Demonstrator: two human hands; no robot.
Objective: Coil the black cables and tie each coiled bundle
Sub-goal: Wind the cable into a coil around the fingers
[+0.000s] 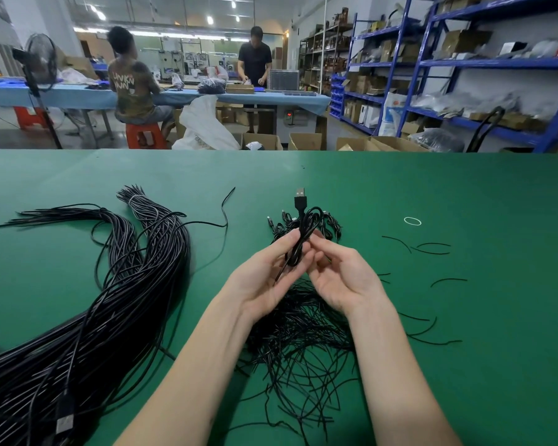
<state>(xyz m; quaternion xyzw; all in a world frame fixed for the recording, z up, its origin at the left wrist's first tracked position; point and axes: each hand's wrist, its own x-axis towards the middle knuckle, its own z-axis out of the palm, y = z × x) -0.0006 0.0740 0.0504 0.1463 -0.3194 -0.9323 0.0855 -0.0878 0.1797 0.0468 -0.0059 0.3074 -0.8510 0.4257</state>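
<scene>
— Head view, then: which step is this?

— Tying, I judge. Both hands are raised over the green table (464, 194), and between them stands a coiled cable (303, 235) with its USB plug (300, 197) poking up at the far end. The left hand (264, 275) has its fingers curled round the waist of the coil, gripping it. The right hand (339, 278) pinches at the same waist with fingertips bent in; a thin tie there is likely, but too small to tell.

— And the rest of the cables?

— A big uncoiled cable bundle (116, 304) lies to the left. Finished coils (331, 225) seem to lie just beyond the hands. A heap of thin ties (303, 336) lies under the wrists.

— Next move?

— Probably twisting the tie tight while the left hand keeps the loops from springing apart, then setting the coil with the others.
</scene>
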